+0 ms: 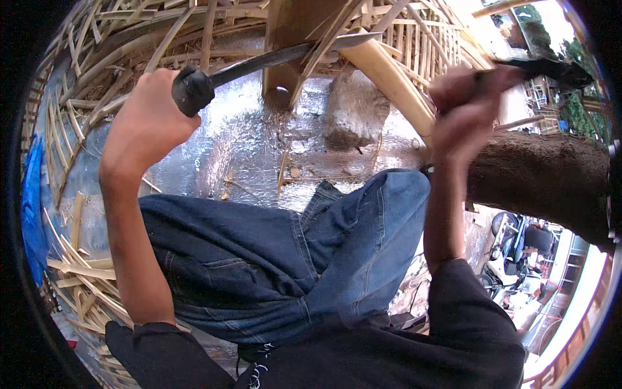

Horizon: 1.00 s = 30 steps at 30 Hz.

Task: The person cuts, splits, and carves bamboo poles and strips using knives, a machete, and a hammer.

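My left hand (146, 123) is closed round the black handle of a long knife (259, 63). Its dark blade reaches rightward, passing behind a thin split strip, and its tip lies over the upper end of a pale bamboo length (392, 81). That bamboo slants down to the right, its lower end near my right knee. Raised at the right, my right hand (466, 110) is smeared by motion. It is closed on a dark tool (551, 70), whose blurred black end points right; I cannot make out its kind.
A thick brown log (538, 178) lies at the right, close to my right forearm. A rough stone (356, 107) sits on the silvery sheet (227, 139) ahead of my legs. Split bamboo strips (84, 285) pile up at the left and far side. A motorcycle (512, 246) stands beyond the log.
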Tool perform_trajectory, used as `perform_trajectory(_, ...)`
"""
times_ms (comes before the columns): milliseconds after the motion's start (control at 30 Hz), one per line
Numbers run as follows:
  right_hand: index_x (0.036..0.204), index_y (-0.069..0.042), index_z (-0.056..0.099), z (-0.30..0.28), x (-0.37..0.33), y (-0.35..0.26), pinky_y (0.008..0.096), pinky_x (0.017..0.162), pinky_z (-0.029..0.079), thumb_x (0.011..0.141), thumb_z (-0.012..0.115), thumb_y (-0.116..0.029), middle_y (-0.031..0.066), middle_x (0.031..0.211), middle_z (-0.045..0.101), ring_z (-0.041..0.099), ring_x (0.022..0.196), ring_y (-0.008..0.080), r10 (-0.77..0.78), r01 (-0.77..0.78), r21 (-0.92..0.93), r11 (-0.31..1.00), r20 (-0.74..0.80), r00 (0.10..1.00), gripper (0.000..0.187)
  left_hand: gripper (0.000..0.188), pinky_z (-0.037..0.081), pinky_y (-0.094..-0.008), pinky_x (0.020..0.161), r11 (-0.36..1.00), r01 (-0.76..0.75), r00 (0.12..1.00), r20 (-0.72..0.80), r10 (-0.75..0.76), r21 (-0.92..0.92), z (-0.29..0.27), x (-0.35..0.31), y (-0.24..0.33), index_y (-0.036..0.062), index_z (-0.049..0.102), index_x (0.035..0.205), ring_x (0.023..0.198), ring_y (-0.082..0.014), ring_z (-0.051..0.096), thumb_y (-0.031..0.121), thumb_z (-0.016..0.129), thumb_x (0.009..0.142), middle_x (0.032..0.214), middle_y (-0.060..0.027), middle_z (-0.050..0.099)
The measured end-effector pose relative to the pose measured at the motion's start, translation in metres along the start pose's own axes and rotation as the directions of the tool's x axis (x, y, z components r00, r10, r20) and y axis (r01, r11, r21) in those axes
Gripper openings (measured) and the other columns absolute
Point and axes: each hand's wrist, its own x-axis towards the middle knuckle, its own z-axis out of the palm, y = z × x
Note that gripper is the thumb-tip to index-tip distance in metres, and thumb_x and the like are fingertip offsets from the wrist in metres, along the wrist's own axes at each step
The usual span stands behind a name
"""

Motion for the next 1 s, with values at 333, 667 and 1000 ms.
perform_trajectory(333,0.094,-0.007,0.053,-0.014,0.021,-0.041,0.0213,0.039,0.031,0.097,0.054,-0.033,-0.0041,0.057,0.044,0.038,0.043,0.0039,0.277,-0.283,0.186,0.941,0.057,0.959,0.026,0.043,0.047,-0.0427,0.088,0.978,-0.207,0.960,-0.188,0.206,0.014,0.001,0.021,0.002,0.0011,0.061,0.107,0.101,-0.0404,0.058,0.013,0.072,0.068,0.107,-0.0248,0.061)
perform_trajectory(667,0.093,0.001,0.061,0.007,0.009,0.042,0.0364,0.054,0.043,0.097,0.053,-0.039,0.0079,0.062,0.056,0.054,0.057,0.0161,0.441,-0.352,-0.335,0.874,0.240,0.865,0.042,0.035,0.048,-0.0435,0.086,0.982,-0.181,0.976,-0.111,0.186,0.053,0.007,0.024,0.016,-0.0024,0.064,0.097,0.094,-0.0421,0.060,0.016,0.071,0.069,0.096,-0.0256,0.063)
perform_trajectory(1000,0.090,-0.004,0.061,0.031,0.009,0.024,0.0305,0.047,0.041,0.099,0.050,-0.032,0.0045,0.057,0.052,0.049,0.048,0.0138,0.244,-0.148,-0.408,0.901,0.196,0.950,0.032,0.035,0.050,-0.0421,0.080,0.992,-0.127,0.992,0.015,0.126,0.011,-0.002,0.031,0.014,-0.0034,0.064,0.098,0.090,-0.0404,0.062,0.015,0.070,0.068,0.094,-0.0248,0.065)
